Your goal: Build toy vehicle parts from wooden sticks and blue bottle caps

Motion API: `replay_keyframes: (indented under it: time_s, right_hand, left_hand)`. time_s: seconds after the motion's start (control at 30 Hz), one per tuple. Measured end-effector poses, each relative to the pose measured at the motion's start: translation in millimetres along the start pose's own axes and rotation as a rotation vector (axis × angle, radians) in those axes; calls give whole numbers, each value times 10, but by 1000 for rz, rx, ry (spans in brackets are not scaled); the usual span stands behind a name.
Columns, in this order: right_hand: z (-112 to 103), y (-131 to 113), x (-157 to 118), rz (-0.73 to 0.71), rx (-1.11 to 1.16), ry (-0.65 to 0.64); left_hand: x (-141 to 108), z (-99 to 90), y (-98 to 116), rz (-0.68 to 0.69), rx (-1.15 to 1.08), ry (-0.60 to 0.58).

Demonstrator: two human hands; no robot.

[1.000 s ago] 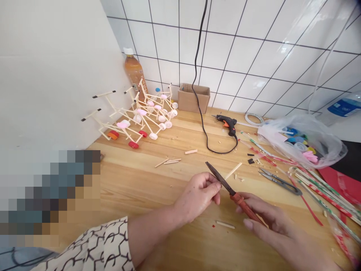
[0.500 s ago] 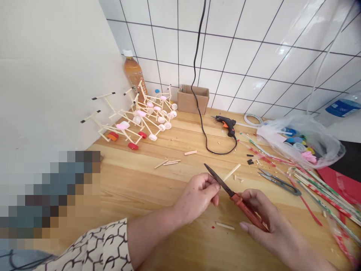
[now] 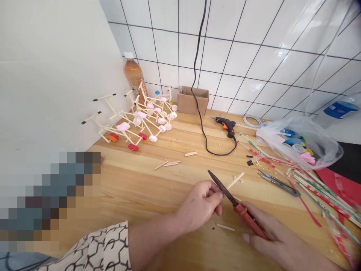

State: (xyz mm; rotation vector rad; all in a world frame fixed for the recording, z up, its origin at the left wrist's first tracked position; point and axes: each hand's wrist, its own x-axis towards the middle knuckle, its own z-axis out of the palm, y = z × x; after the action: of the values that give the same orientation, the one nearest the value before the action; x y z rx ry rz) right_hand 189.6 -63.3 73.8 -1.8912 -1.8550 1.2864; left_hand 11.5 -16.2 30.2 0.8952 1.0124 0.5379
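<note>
Red-handled scissors (image 3: 243,213), one pair, are sitting in my right hand (image 3: 272,229), its fingers curling around the handles, the dark blades crossing one pale stick (image 3: 235,180) above the wooden table (image 3: 135,199). My left hand (image 3: 199,207) is pinching that stick between thumb and fingertips (its near end is hiding behind the blades). Farther back, three loose sticks (image 3: 173,163), one glue gun (image 3: 228,124) and one cardboard box (image 3: 189,103) are resting.

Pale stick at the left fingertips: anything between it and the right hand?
Yes, the red-handled scissors. The right hand holds them, and their blades cross the pale stick beside the left hand.
</note>
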Motion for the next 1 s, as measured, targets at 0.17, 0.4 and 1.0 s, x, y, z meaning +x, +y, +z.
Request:
replay_keyframes:
  time_s: [0.17, 0.4, 1.0]
  right_hand:
    - [-17, 15, 17, 3, 0, -57]
    - [35, -65, 28, -35, 101, -12]
    - [116, 229, 65, 8, 232, -150]
  left_hand:
    - [2, -8, 0, -12, 28, -2]
    - [-1, -25, 10, -23, 100, -9]
    - [-35, -28, 29, -85, 251, 26]
